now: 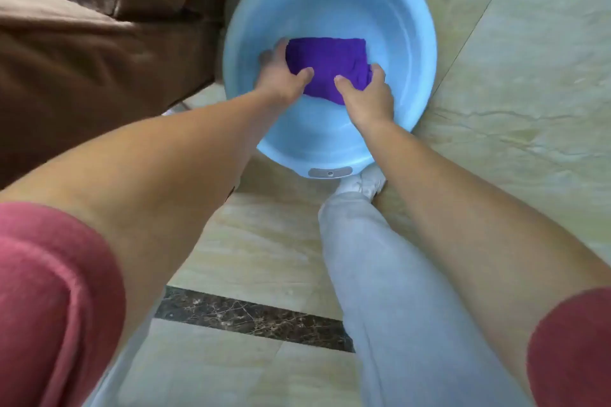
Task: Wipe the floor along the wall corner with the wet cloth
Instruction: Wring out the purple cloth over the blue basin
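Stage of task: judged early; the purple cloth (325, 64) sits inside the blue basin (420, 53), not on the floor, so no wiping along the wall corner looks begun.

Done so far: the cloth is in the basin between both hands; a faint water line shows on the basin's inner wall, so the cloth is probably being wetted or rinsed. How wet it is cannot be told.

Left to do: lift the cloth out, likely squeeze it, carry it to the wall corner, and wipe the floor (529, 92) there. No wall corner is visible in this view.

Cloth position: folded roughly square, in the middle of the basin, toward its far half.

Basin position: on the tiled floor, just right of a brown sofa (99, 53), its near rim close to a white shoe (362, 185).

Left hand (281, 81): reaches down into the basin at the cloth's left edge; thumb lies on top of the cloth, fingers curl around its far left side, closed on it.

Right hand (370, 96): at the cloth's near right corner; thumb on top, fingers wrapped around the right edge, pinching the fabric.

Arms: both extended forward and down, sleeves (56, 291) pushed up above the elbows.
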A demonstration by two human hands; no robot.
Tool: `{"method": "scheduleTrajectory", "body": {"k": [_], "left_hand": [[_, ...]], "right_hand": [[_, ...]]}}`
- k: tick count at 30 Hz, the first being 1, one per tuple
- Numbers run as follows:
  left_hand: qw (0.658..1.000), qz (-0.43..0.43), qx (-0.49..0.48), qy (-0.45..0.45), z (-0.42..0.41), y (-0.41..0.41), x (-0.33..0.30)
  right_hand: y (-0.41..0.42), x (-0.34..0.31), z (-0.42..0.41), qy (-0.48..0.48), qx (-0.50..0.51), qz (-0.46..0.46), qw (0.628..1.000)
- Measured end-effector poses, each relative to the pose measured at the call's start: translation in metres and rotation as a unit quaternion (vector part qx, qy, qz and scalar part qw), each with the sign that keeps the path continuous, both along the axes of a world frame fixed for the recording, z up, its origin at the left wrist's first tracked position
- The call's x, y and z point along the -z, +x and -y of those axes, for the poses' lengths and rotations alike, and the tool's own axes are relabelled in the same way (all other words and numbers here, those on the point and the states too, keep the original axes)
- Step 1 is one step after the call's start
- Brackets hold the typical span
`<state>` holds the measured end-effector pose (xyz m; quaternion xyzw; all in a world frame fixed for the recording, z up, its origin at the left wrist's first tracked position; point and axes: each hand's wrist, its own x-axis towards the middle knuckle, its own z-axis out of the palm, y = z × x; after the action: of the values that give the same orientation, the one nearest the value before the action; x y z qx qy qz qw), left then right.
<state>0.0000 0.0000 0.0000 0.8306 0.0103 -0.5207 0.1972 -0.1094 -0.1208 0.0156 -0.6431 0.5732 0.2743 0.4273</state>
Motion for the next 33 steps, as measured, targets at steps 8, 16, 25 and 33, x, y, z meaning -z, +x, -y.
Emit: {"method": "scheduleTrajectory", "body": {"k": [8, 16, 25, 33], "left_hand": [[0.978, -0.073, -0.196, -0.016, 0.008, -0.012, 0.023], [0.931, -0.123, -0.339, -0.063, -0.006, -0.013, -0.150], [0.861, -0.147, -0.447, -0.191, -0.044, -0.005, -0.385], [0.695, -0.159, -0.598, -0.367, -0.141, 0.012, -0.481]], "right_hand": [[0.025, 0.044, -0.008, 0.063, 0.169, 0.035, 0.983], [0.028, -0.117, 0.003, 0.081, 0.209, 0.071, 0.972], [0.050, -0.363, -0.015, 0.155, 0.072, 0.193, 0.966], [0.107, -0.498, -0.084, 0.265, -0.079, 0.258, 0.925]]}}
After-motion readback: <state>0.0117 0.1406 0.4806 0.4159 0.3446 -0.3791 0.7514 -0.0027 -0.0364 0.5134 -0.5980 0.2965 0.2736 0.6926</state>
